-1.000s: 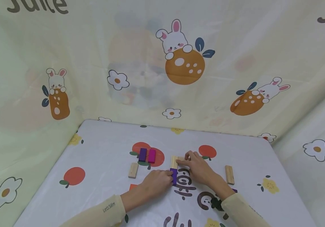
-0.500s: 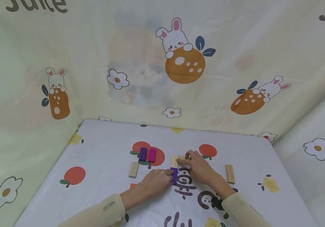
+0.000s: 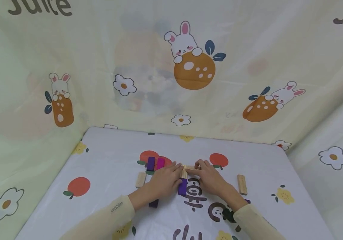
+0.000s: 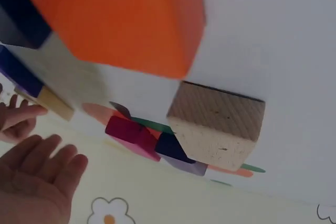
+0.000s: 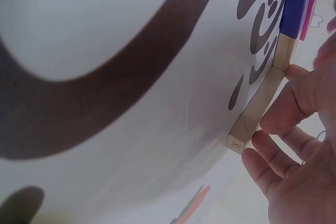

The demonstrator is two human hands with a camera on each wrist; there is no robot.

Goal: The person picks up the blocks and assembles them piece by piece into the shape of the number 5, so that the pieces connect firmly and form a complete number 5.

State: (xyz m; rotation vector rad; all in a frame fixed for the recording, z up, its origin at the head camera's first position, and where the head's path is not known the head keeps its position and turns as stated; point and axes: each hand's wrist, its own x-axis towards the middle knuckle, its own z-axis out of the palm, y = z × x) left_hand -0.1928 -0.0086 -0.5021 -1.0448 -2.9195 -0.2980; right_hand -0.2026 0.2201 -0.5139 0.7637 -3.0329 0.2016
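My left hand (image 3: 166, 179) reaches to the left side of a short row, its fingers extended beside the pale wooden blocks (image 3: 184, 172) and its thumb near the purple block (image 3: 182, 187). Whether it touches them is unclear. In the left wrist view those fingers look loosely straight, with nothing in the palm. From the other side, my right hand (image 3: 211, 177) holds a plain wooden block (image 5: 258, 103) marked 38, set at an angle against the row's pale end. That block is largely covered by the fingers in the head view.
Left of the row lie a dark purple block (image 3: 151, 163), a magenta block (image 3: 160, 163) and a wooden block (image 3: 140, 180). A dark block (image 3: 153, 203) sits below the left forearm. An orange block (image 4: 131, 19) looms in the left wrist view. Another wooden block (image 3: 242, 184) lies right.
My left hand has moved away from the purple block and forward along the row, uncovering that block. The dark block below the left forearm now shows. My right hand stays put.
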